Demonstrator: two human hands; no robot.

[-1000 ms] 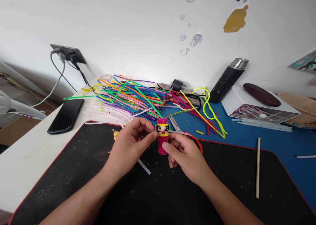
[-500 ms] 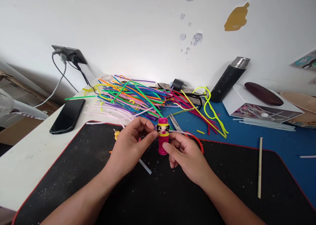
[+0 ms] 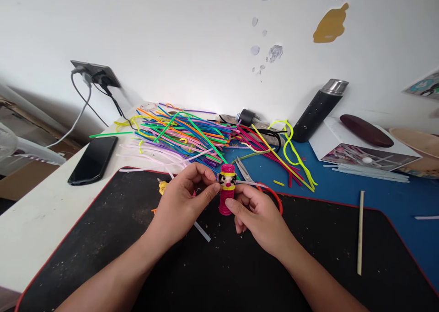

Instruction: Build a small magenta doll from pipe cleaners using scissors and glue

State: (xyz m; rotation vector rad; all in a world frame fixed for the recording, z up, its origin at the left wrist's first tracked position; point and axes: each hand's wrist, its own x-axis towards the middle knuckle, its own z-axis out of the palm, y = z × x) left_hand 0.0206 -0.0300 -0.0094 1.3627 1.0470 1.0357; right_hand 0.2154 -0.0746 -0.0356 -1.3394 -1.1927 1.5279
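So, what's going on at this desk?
A person's right hand holds a small pink-and-yellow column-shaped figure upright over a black, red-edged mat. The left hand is at the edge of its black-and-white band; its exact grip is unclear. Beyond lie a heap of thin multicoloured craft stems and orange-handled metal scissors, partly hidden.

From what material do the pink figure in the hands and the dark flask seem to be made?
Pink figure: probably coiled pipe cleaner, softly matte, since ridged rings circle its body. Dark flask: likely metal, its cap shiny silver; the black finish looks matte, perhaps painted.
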